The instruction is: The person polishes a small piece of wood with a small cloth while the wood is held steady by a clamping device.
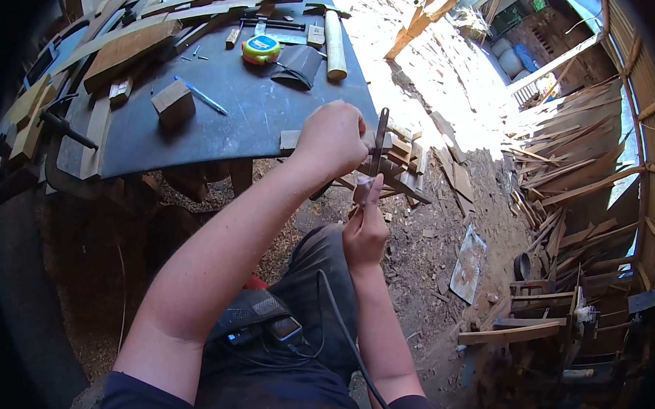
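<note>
My left hand [334, 140] is closed in a fist over the table's near right corner. A pale wood piece [290, 139] pokes out beside its wrist; whether the fingers grip it is hidden. Just below and to the right, my right hand [364, 232] is closed with its index finger stretched up along a dark, flat metal strip [380, 137]. The strip stands nearly upright, with a small hole near its top end. A small pale block-like piece [361, 189] shows at the right fingertips.
On the dark table [250, 119] lie a tape measure [261, 49], a hammer [335, 49], a blue pen [203, 96], a wood block [173, 104] and several boards. A clamp [68, 128] grips the left edge. Scrap wood [566, 180] piles up at right.
</note>
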Tool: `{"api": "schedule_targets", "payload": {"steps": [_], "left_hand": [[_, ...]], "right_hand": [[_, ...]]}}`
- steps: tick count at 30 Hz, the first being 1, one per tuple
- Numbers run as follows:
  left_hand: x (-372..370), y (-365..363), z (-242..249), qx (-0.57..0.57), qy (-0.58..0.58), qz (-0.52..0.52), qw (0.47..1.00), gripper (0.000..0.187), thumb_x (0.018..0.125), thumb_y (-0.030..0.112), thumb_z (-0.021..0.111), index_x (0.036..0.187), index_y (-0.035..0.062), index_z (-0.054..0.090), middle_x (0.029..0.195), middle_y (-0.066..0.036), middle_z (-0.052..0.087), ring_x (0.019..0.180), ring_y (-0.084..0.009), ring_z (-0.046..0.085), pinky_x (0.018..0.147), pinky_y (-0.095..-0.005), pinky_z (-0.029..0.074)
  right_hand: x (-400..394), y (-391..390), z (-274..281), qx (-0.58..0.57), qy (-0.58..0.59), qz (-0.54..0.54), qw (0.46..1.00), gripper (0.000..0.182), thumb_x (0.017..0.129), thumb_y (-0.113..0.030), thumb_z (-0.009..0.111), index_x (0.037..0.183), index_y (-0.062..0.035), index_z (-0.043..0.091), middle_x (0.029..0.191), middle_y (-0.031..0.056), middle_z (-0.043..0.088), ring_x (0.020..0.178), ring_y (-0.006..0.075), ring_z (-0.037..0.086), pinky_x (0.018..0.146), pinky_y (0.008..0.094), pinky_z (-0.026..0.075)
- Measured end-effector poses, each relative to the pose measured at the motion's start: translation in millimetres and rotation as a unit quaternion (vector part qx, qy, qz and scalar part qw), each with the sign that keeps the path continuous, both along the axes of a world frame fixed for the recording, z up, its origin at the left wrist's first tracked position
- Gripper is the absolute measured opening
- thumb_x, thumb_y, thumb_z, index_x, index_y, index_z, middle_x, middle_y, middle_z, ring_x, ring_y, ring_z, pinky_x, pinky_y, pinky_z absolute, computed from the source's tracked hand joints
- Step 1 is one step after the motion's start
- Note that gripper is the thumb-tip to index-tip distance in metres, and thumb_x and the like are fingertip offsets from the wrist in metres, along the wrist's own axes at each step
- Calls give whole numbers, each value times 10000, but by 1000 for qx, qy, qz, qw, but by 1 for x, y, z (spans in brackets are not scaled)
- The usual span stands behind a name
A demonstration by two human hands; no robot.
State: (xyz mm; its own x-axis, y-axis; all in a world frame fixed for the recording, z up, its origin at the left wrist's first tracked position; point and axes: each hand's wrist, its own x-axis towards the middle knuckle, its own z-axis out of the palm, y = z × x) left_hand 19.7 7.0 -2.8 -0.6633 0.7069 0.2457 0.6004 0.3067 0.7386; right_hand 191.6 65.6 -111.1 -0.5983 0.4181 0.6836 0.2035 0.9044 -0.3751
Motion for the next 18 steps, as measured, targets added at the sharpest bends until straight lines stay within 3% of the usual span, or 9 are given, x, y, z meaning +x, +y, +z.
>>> {"api": "schedule_targets", "payload": {"steps": [1,4,9,14,16,18], "left_hand": [[1,-1,1,6,-1,4,1000,281,777,186,824,959,-19,761,963,-211,742,920,-333,722,851,-406,558],[-1,1,4,-14,-40,-12,999,274,782,179,812,963,-19,760,967,-213,739,938,-335,718,862,-401,556],[-1,-3,3,-6,4,-13,1000,278,786,171,797,980,-24,759,978,-202,748,924,-335,727,863,-391,565],[1,0,2,-27,-38,-22,999,296,780,187,807,985,-22,761,966,-205,750,939,-312,734,860,-383,562],[-2,0,7,-21,-41,-24,999,305,776,192,813,985,-24,761,968,-209,750,946,-307,735,861,-381,562],[-4,-1,3,-19,-22,-30,999,330,774,210,828,994,-26,760,989,-205,748,943,-323,728,861,-387,561]], "right_hand": [[-19,11,18,52,34,19,998,658,918,62,526,1552,1,360,879,248,693,713,387,698,635,454,530],[-39,19,32,28,19,8,999,628,942,33,535,1548,-6,373,822,230,670,682,359,663,613,435,505],[-4,-5,-14,2,76,14,997,638,933,44,522,1551,-10,373,785,228,649,603,357,624,583,444,490],[-43,20,47,10,9,16,1000,670,907,56,538,1551,-43,381,727,235,617,626,377,628,590,455,477],[-29,7,53,-37,-59,-19,997,629,924,41,509,1538,-18,385,809,244,651,715,403,659,647,493,502],[6,-13,55,-71,-88,-19,993,665,915,49,522,1554,-69,384,771,243,647,654,391,654,632,446,513]]}}
